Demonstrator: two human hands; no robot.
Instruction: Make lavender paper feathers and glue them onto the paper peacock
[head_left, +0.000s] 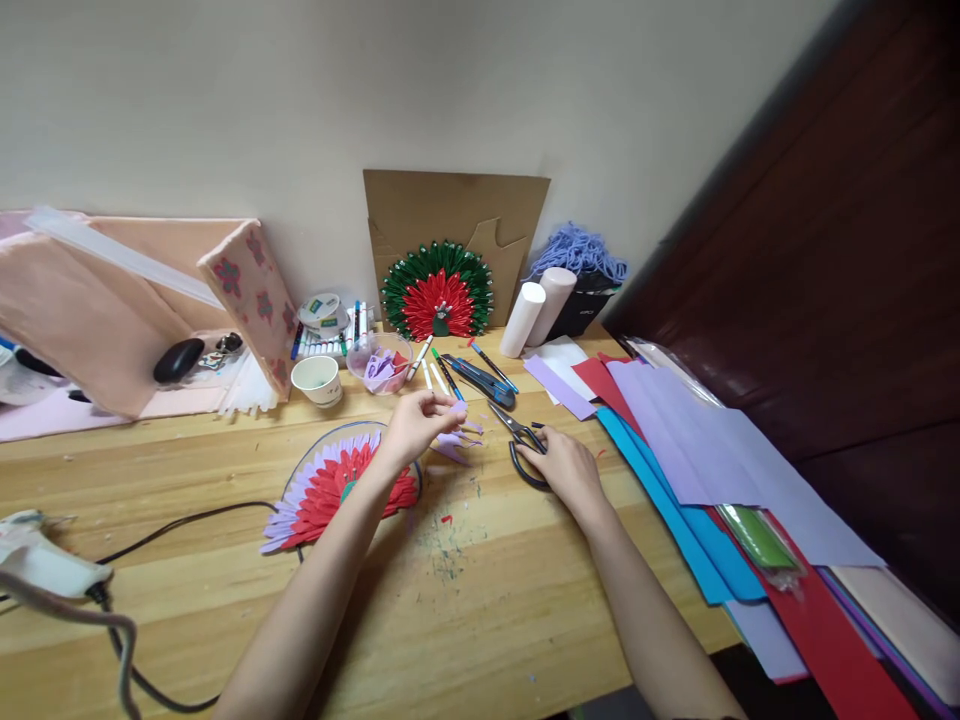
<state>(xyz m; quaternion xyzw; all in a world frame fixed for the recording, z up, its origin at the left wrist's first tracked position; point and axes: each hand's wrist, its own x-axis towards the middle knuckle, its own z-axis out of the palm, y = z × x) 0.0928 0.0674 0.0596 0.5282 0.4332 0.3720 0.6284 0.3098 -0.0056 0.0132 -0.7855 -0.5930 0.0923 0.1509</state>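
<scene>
My left hand (420,420) hovers over the wooden table (480,590), fingers pinched on a small lilac paper piece (458,407). Just below it lie several lilac paper petals (459,445). My right hand (566,465) rests on the table, fingers closed around the handles of black scissors (517,440), whose blades point up and left. A red and lilac paper fan craft (330,490) lies on a round clear plate under my left forearm.
A glue gun (45,565) with its cable lies at the left edge. Coloured paper sheets (712,470) cover the right side. Markers (450,375), a white cup (318,380), a plastic bowl (379,362), white rolls (536,310) and a green-red fan (439,290) on cardboard stand at the back.
</scene>
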